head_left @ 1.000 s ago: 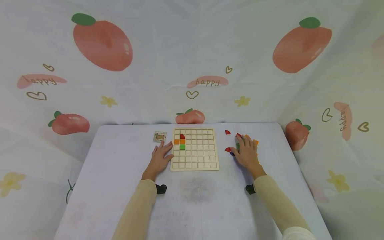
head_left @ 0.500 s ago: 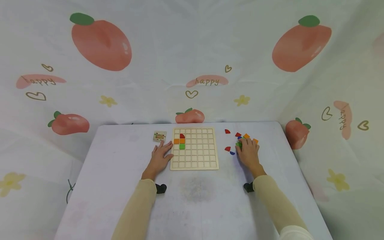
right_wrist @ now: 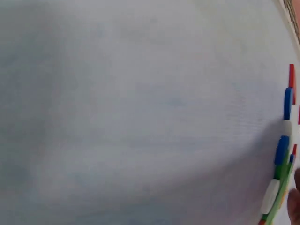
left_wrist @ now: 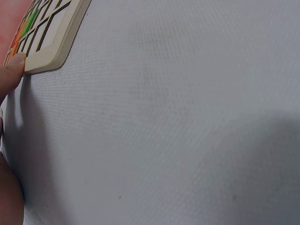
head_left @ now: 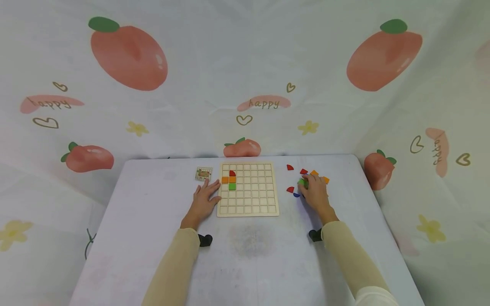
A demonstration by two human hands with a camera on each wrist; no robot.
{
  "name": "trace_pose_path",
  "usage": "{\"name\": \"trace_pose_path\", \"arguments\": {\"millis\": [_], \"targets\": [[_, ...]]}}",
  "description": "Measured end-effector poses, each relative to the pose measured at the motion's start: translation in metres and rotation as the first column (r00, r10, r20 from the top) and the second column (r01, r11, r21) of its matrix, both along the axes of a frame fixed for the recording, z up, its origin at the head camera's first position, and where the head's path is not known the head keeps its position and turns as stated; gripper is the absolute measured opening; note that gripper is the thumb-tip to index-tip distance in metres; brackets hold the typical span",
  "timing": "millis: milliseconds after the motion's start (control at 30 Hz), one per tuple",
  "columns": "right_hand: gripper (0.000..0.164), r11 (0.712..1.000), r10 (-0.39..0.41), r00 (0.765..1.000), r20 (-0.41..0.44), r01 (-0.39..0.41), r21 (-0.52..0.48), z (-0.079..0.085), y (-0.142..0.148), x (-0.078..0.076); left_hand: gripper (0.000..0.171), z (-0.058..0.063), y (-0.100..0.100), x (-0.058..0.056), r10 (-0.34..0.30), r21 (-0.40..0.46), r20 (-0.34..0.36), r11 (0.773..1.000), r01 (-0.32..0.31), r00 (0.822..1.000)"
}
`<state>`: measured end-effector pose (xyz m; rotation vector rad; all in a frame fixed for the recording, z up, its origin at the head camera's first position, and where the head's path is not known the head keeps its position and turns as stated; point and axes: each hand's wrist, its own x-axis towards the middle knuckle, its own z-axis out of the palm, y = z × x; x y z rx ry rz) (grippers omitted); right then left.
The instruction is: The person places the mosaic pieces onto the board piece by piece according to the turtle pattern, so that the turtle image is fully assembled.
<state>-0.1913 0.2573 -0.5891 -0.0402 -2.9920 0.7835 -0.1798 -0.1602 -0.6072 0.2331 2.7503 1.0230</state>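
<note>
The gridded board (head_left: 254,193) is cream, the loose pieces (head_left: 290,189) red, orange, green and blue.

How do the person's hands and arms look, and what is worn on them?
The left hand and the right hand wear no gloves. The left sleeve and right sleeve are long, plain beige; white fabric shows at the right one's upper end. A small black device juts inward at each cuff, too small to identify.

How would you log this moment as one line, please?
left hand: touching grid board | right hand: at green piece, grip unclear | on board: red quarter-round, two orange squares, green square
</note>
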Motion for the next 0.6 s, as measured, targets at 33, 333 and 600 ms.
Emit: {"name": "trace_pose_path", "arguments": {"millis": [33,333,600], "targets": [[0.042,1.000,0.003,1.000,0.003,-0.003,-0.020,0.001,0.000,-0.001,0.060,0.000,0.000,0.000,0.001,-0.002,0.003,1.000,-0.001,1.000],[0.046,0.985,0.049,0.996,0.070,-0.036,-0.172,0.011,-0.012,-0.007,0.061,0.002,0.000,0.002,0.007,0.011,0.014,1.000,-0.007,1.000],[0.044,0.979,0.114,0.993,0.009,-0.111,-0.169,0.015,-0.034,-0.015,0.060,0.001,0.000,0.002,0.012,0.025,-0.004,1.000,-0.011,1.000]]}}
